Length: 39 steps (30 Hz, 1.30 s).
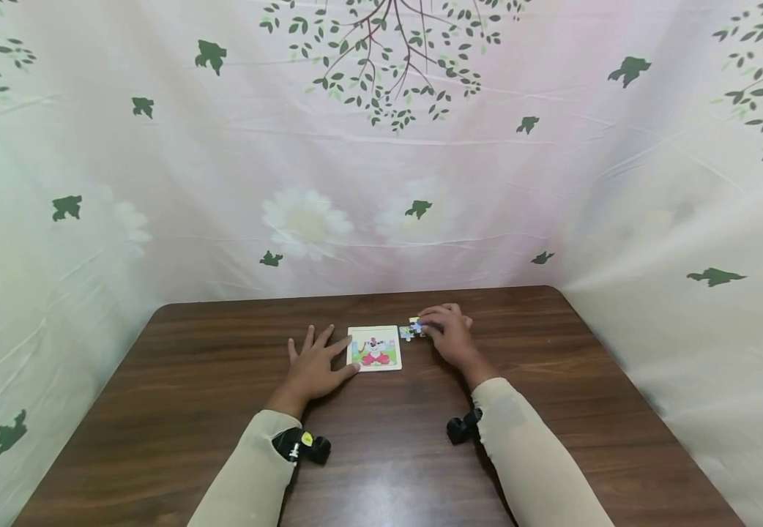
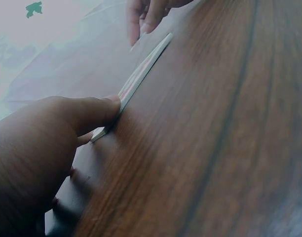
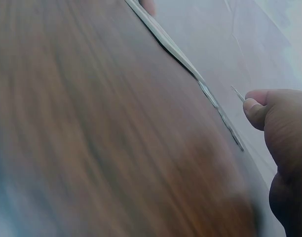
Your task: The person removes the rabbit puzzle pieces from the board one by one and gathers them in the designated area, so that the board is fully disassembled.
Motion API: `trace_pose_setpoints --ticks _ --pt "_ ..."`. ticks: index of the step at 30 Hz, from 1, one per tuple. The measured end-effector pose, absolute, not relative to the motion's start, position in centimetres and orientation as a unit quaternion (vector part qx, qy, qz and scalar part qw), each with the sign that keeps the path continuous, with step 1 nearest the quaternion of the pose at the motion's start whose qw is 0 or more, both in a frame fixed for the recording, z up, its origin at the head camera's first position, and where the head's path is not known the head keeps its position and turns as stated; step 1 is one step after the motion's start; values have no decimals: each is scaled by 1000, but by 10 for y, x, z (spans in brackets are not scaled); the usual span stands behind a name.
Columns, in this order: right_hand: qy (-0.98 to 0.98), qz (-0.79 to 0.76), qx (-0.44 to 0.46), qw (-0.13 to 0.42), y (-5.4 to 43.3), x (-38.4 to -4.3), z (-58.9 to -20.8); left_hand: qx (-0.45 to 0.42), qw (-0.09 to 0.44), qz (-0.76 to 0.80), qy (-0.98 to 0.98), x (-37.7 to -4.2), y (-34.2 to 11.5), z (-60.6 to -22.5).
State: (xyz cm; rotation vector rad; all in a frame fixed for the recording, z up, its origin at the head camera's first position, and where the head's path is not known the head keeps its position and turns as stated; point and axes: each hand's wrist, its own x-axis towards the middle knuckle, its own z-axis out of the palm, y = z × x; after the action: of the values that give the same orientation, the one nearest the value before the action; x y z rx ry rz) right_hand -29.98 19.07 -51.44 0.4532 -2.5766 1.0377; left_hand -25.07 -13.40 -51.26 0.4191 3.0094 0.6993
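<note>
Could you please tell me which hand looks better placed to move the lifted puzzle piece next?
Probably the right hand: it pinches the puzzle piece above the table beside the board. The left hand rests at the board's opposite edge, holding no piece.

Near the middle of the far edge of the dark wood-grained tabletop (image 1: 381,424), a white-rimmed picture board (image 1: 374,331) is laid flat, small puzzle pieces (image 1: 406,334) placed just beside its right side.

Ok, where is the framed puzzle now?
In the head view, the framed puzzle lies on the table, touched by the left hand, with loose pieces at its right edge.
</note>
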Motion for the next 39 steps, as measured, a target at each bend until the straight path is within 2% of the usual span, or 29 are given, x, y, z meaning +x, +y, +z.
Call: trace_pose_setpoints --ticks 10,26,39 --pt "-905 371 128 162 211 -297 -513 135 12 229 964 -250 -134 -512" --pt "-919 367 75 122 235 -292 -511 132 11 237 962 -252 -135 -513" --pt "-926 364 43 91 236 -291 -509 132 12 233 963 -253 -137 -514"
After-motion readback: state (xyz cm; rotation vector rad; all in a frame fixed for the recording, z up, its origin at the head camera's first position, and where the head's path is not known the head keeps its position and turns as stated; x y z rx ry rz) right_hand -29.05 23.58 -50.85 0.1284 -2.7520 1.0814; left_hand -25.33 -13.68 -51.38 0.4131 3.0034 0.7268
